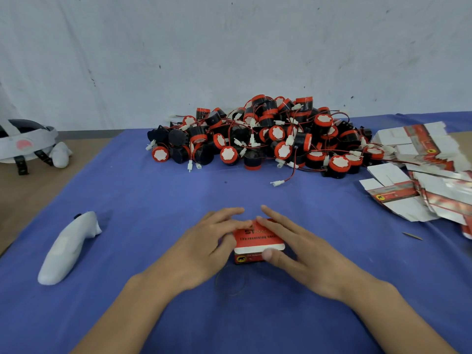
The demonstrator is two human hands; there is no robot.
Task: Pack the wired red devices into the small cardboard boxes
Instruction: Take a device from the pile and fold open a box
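Note:
A small red and white cardboard box point(258, 242) sits on the blue cloth at the centre, its lid flap down. My left hand point(207, 247) holds its left side, fingers bent over the top edge. My right hand point(293, 245) holds its right side, with the thumb pressed on the front face and the fingers lying over the lid. A large heap of red and black wired devices point(263, 136) with white connectors lies behind, against the wall. A pile of flat unfolded boxes point(421, 172) lies at the right.
A white handheld controller point(67, 249) lies on the blue cloth point(153, 200) at the left. A white headset point(25, 141) rests on the bare wooden table at far left. A thin stick point(411, 236) lies at right. A loose white connector with red wire point(281, 182) trails from the heap.

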